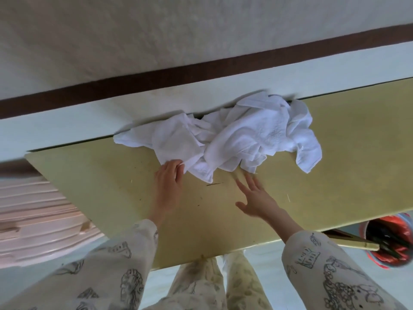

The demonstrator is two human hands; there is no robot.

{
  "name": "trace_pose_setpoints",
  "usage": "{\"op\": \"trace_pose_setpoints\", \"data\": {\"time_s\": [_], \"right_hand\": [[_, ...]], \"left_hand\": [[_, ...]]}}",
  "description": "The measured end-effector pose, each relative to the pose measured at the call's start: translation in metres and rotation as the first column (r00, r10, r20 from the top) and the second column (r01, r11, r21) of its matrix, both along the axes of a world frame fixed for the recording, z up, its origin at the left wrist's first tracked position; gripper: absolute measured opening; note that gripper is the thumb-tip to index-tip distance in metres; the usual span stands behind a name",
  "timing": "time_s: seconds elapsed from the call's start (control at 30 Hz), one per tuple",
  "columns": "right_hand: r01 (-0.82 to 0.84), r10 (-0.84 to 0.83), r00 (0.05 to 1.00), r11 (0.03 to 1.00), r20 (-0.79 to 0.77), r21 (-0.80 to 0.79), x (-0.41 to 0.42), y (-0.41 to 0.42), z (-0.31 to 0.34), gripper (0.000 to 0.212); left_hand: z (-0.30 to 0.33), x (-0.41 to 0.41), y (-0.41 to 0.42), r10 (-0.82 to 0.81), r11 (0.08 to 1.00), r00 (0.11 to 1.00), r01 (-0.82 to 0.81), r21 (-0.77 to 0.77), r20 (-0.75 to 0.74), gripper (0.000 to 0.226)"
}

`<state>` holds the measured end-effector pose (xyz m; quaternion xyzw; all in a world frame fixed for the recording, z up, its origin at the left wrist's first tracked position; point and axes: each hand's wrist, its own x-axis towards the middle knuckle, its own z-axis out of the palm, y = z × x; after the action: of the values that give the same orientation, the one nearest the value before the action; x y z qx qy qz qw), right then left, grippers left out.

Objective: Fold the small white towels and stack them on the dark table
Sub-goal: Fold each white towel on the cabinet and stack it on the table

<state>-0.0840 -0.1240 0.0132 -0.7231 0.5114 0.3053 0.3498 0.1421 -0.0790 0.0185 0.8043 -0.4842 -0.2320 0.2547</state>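
The white towels (234, 135) lie in one crumpled heap at the far edge of the yellow-green table (111, 175), pushed against the pale wall (67, 121) behind it. None of them is folded and no stack is visible anywhere, so I judge the task to be at its very start — all the folding and all the stacking is left to do. How many towels are in the heap I cannot tell, because they overlap each other.

The heap is longer than it is deep. Its long axis runs along the far table edge, from the lower left to the upper right of the view. One flat corner (125, 139) points to the left, and a loose corner (309, 168) hangs toward the near right side.

The left hand (168, 177) is at the near left border of the heap — its fingertips pinch the edge of one towel there. The right hand (254, 198) is open, with fingers spread, just beside the near edge of the heap; whether its fingertips touch the cloth I cannot tell. Both arms wear light sleeves (335, 265) with dark drawings.

To the right, below the table edge, stands a red bucket (388, 242) with dark things inside. A dark table is not visible here.
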Motion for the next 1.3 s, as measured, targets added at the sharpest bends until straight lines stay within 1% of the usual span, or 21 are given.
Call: {"op": "trace_pose_setpoints", "data": {"time_s": [0.03, 0.07, 0.1, 0.13, 0.17, 0.2, 0.23, 0.27, 0.37, 0.4, 0.47, 0.53, 0.6, 0.67, 0.77, 0.83, 0.9, 1.0, 1.1, 1.2, 1.3], "right_hand": [[0.051, -0.051, 0.999, 0.999, 0.006, -0.016, 0.007, -0.003, 0.009, 0.067], [0.131, -0.129, 0.991, 0.99, 0.047, -0.045, 0.016, -0.008, 0.021, 0.064], [0.229, -0.215, 0.965, 0.97, 0.149, -0.085, 0.026, -0.011, 0.033, 0.065], [0.325, -0.275, 0.912, 0.937, 0.303, -0.127, 0.035, -0.014, 0.047, 0.071], [0.39, -0.276, 0.841, 0.905, 0.466, -0.168, 0.044, -0.017, 0.062, 0.078], [0.412, -0.222, 0.773, 0.888, 0.594, -0.205, 0.05, -0.021, 0.077, 0.081], [0.395, -0.15, 0.731, 0.888, 0.666, -0.234, 0.056, -0.024, 0.09, 0.08], [0.36, -0.089, 0.71, 0.898, 0.698, -0.252, 0.06, -0.026, 0.103, 0.074], [0.274, -0.007, 0.714, 0.923, 0.7, -0.27, 0.061, -0.029, 0.134, 0.033], [0.265, 0.007, 0.705, 0.925, 0.709, -0.272, 0.057, -0.029, 0.141, 0.024], [0.258, 0.02, 0.674, 0.93, 0.738, -0.261, 0.045, -0.026, 0.156, 0.019], [0.245, 0.023, 0.653, 0.939, 0.757, -0.24, 0.027, -0.022, 0.17, 0.016], [0.212, 0.045, 0.669, 0.945, 0.742, -0.248, 0.007, -0.017, 0.179, 0.015], [0.202, 0.059, 0.68, 0.943, 0.731, -0.264, -0.015, -0.011, 0.182, 0.013], [0.266, 0.008, 0.67, 0.931, 0.742, -0.25, -0.045, -0.003, 0.183, 0.011], [0.326, -0.05, 0.677, 0.914, 0.734, -0.239, -0.063, -0.002, 0.186, 0.007], [0.397, -0.11, 0.659, 0.891, 0.744, -0.22, -0.078, -0.005, 0.188, 0.007], [0.485, -0.159, 0.656, 0.838, 0.738, -0.251, -0.091, -0.012, 0.186, 0.014], [0.543, -0.184, 0.643, 0.794, 0.744, -0.273, -0.094, -0.016, 0.186, 0.027], [0.588, -0.184, 0.591, 0.764, 0.786, -0.264, -0.096, -0.015, 0.192, 0.023], [0.6, -0.177, 0.561, 0.76, 0.809, -0.25, -0.103, -0.004, 0.197, 0.021]], "left_hand": [[0.013, -0.003, 0.003, 0.0, 0.999, 1.0, -0.001, -0.039, -0.024, 0.014], [0.027, -0.004, 0.004, -0.001, 0.998, 1.0, -0.001, -0.069, -0.028, 0.014], [0.042, -0.004, 0.002, -0.007, 0.996, 1.0, 0.005, -0.085, -0.03, 0.014], [0.057, -0.004, -0.001, -0.028, 0.996, 0.999, 0.024, -0.091, -0.042, 0.013], [0.073, -0.004, -0.004, -0.067, 0.994, 0.996, 0.061, -0.095, -0.06, 0.013], [0.088, -0.004, -0.007, -0.116, 0.989, 0.99, 0.108, -0.104, -0.076, 0.013], [0.103, -0.005, -0.01, -0.165, 0.981, 0.983, 0.155, -0.121, -0.082, 0.013], [0.115, -0.006, -0.011, -0.204, 0.971, 0.976, 0.191, -0.144, -0.082, 0.013], [0.137, -0.011, -0.007, -0.251, 0.953, 0.966, 0.235, -0.189, -0.062, 0.013], [0.141, -0.013, -0.003, -0.251, 0.954, 0.966, 0.237, -0.185, -0.059, 0.014], [0.141, -0.014, 0.009, -0.229, 0.966, 0.972, 0.221, -0.134, -0.047, 0.012], [0.136, -0.013, 0.024, -0.171, 0.984, 0.985, 0.171, -0.051, 0.01, 0.011], [0.131, -0.016, 0.041, -0.093, 0.996, 0.994, 0.092, 0.005, 0.065, 0.015], [0.129, -0.025, 0.057, -0.066, 0.997, 0.992, 0.062, 0.036, 0.11, 0.016], [0.129, -0.045, 0.073, -0.061, 0.997, 0.985, 0.053, 0.051, 0.163, 0.013], [0.129, -0.055, 0.08, -0.032, 0.998, 0.981, 0.023, 0.052, 0.191, 0.014], [0.131, -0.061, 0.084, 0.001, 0.999, 0.979, -0.01, 0.043, 0.203, 0.015], [0.14, -0.066, 0.083, 0.045, 0.999, 0.986, -0.045, -0.002, 0.16, 0.017], [0.158, -0.069, 0.075, 0.131, 0.99, 0.99, -0.128, -0.059, 0.053, 0.019], [0.174, -0.069, 0.073, 0.188, 0.973, 0.982, -0.187, -0.133, -0.006, 0.016], [0.185, -0.072, 0.082, 0.173, 0.962, 0.985, -0.175, -0.21, -0.027, 0.008]]}}
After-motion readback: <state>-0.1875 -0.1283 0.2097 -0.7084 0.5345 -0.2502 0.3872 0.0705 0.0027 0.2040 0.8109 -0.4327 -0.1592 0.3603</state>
